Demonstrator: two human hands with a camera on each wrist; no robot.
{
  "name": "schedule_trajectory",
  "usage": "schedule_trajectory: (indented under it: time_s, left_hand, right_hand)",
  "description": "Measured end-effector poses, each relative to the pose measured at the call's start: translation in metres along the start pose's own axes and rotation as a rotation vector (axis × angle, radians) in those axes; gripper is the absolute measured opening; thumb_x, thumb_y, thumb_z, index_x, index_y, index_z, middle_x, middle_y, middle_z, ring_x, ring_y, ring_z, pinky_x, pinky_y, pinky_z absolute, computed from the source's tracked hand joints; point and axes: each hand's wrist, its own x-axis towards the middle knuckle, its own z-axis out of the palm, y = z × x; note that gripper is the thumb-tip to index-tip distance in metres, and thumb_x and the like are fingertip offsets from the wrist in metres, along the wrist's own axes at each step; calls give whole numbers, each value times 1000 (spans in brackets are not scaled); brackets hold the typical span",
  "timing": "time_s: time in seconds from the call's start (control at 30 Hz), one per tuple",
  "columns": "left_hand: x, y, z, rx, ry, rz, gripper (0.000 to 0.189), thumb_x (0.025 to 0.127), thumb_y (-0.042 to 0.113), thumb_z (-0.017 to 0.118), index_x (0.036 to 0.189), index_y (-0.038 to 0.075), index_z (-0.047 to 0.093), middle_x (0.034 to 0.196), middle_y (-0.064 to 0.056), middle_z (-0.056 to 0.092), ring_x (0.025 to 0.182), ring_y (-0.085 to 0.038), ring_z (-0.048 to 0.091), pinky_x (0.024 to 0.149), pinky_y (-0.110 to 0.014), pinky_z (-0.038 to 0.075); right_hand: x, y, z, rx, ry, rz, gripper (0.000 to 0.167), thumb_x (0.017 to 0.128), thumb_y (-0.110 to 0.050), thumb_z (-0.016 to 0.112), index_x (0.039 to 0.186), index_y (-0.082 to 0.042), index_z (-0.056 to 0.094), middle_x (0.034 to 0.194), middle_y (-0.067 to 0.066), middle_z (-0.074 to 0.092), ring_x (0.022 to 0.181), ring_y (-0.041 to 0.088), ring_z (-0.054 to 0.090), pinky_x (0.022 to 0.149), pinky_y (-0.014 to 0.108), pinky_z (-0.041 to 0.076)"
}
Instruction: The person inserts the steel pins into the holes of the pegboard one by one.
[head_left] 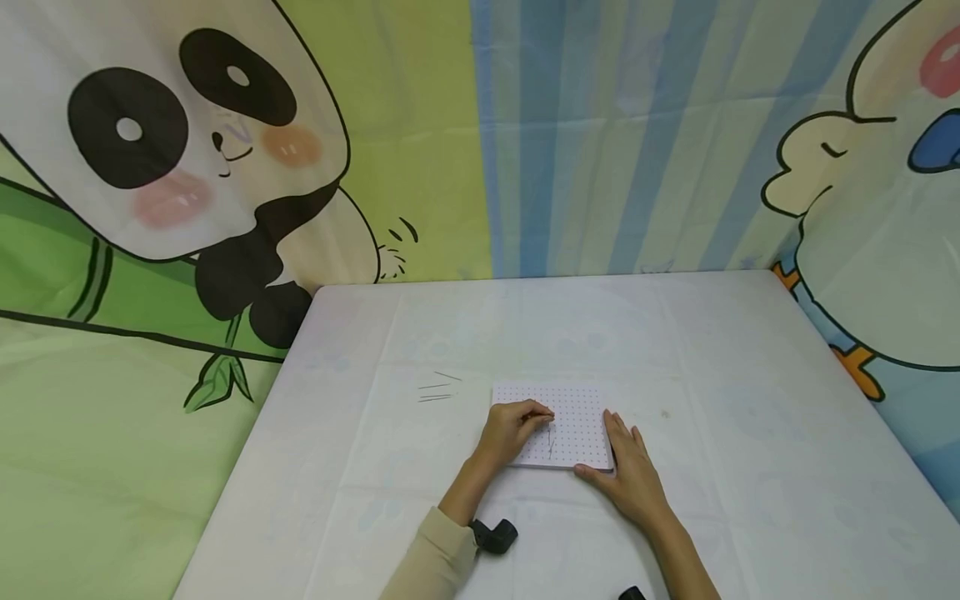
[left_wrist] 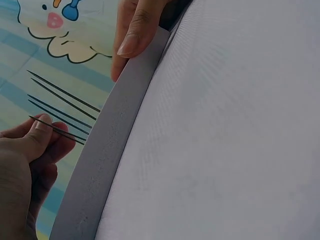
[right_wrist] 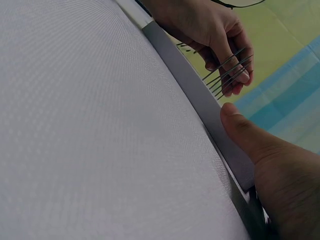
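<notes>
A white board (head_left: 581, 425) dotted with a grid of small holes lies on the table. Several thin dark needles (left_wrist: 65, 91) with pointed tips stand upright in it, in a row. My left hand (head_left: 506, 433) is over the board's left part; its thumb and fingertips pinch one needle (left_wrist: 70, 136), whose lower end meets the board. My right hand (head_left: 633, 483) rests at the front right corner, fingers along the right side and thumb (right_wrist: 235, 117) at the front edge. In the wrist views the board's side hides where the needles enter it.
More needles (head_left: 435, 398) lie loose on the white tabletop (head_left: 420, 333), left of the board. A black wrist camera (head_left: 495, 536) sits by my left sleeve. Cartoon-printed cloth (head_left: 420, 125) hangs behind and beside the table.
</notes>
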Motion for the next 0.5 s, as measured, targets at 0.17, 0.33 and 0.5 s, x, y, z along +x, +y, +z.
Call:
schedule_trajectory:
  time_s: [0.17, 0.33, 0.5]
  left_hand:
    - [1, 0, 0, -26, -13, -3, 5, 84, 10, 67, 87, 7, 70, 84, 0, 70, 77, -3, 64, 66, -12, 48]
    - [-2, -2, -1, -29, -9, -34, 6, 83, 12, 68, 87, 7, 71, 83, 0, 70, 76, -2, 64, 66, -12, 48]
    - [-7, -6, -4, -54, -65, -100, 13, 83, 14, 68, 93, 7, 72, 89, 0, 70, 84, -1, 64, 71, -13, 48]
  right_hand:
    - [0, 0, -1, 0, 12, -1, 100, 74, -49, 72, 141, 7, 24, 144, 23, 30, 133, 37, 24, 111, 42, 6]
    - [0, 0, -1, 5, -6, 14, 100, 74, -51, 71, 142, 6, 24, 145, 22, 29, 134, 37, 23, 111, 42, 5]
    - [-1, -2, 1, -4, -6, 14, 100, 74, -52, 71, 142, 6, 24, 144, 22, 30, 133, 36, 24, 111, 42, 6]
